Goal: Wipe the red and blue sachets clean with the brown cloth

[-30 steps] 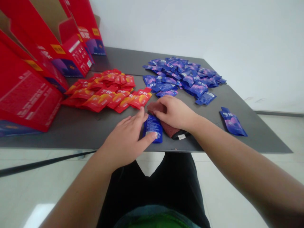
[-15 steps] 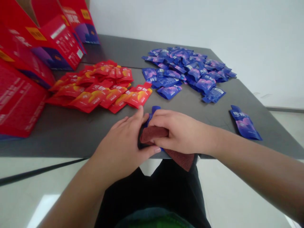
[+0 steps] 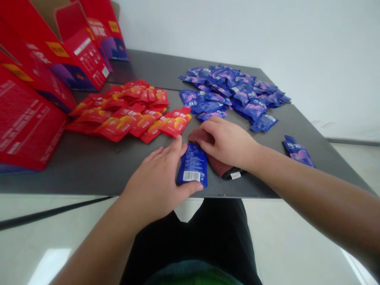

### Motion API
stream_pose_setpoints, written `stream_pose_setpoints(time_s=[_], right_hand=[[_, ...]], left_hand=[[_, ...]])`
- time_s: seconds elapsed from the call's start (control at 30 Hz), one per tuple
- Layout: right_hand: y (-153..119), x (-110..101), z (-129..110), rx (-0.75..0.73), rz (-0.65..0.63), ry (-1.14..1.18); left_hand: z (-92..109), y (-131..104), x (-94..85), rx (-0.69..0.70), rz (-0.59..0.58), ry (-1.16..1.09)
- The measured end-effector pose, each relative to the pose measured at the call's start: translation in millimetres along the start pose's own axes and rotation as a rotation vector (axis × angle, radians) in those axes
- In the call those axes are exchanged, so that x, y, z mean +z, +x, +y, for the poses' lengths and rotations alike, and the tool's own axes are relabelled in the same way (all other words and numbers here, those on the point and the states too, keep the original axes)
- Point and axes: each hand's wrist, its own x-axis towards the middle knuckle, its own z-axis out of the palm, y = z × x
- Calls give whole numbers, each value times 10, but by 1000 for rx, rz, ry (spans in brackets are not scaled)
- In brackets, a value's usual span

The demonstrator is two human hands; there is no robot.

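A blue pouch (image 3: 194, 165) lies flat near the table's front edge, its barcode side facing up. My left hand (image 3: 158, 178) holds it down from the left, the thumb across its bottom edge and the fingers along its upper left side. Just right of the pouch, my right hand (image 3: 227, 140) is closed on a brown cloth (image 3: 218, 166). The cloth is bunched under the fingers and rests on the table, with a dark edge and a white label (image 3: 235, 175) showing. My right fingertips are partly hidden by the cloth.
Red pouches (image 3: 118, 118) lie in overlapping rows at the left. A heap of blue pouches (image 3: 234, 89) covers the back right. One single blue pouch (image 3: 298, 152) lies at the right. Several red boxes (image 3: 80, 59), some with open tops, stand at the far left.
My right hand and the cloth have moved off the blue pouch, up and to the right, uncovering its printed back. The left hand has stayed nearly in place.
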Motion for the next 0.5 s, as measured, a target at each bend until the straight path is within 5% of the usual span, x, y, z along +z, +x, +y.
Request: stream_pose_setpoints(time_s=[0.13, 0.23, 0.37, 0.5], right_hand=[[-122, -201, -154, -22, 44, 144], [-272, -299, -329, -65, -77, 304], [-367, -262, -419, -176, -291, 498], [-326, -161, -367, -181, -312, 479]], left_hand=[[0, -17, 7, 5, 11, -10], [-8, -24, 23, 15, 19, -6], [-25, -28, 40, 21, 0, -4], [-27, -32, 44, 16, 3, 0]])
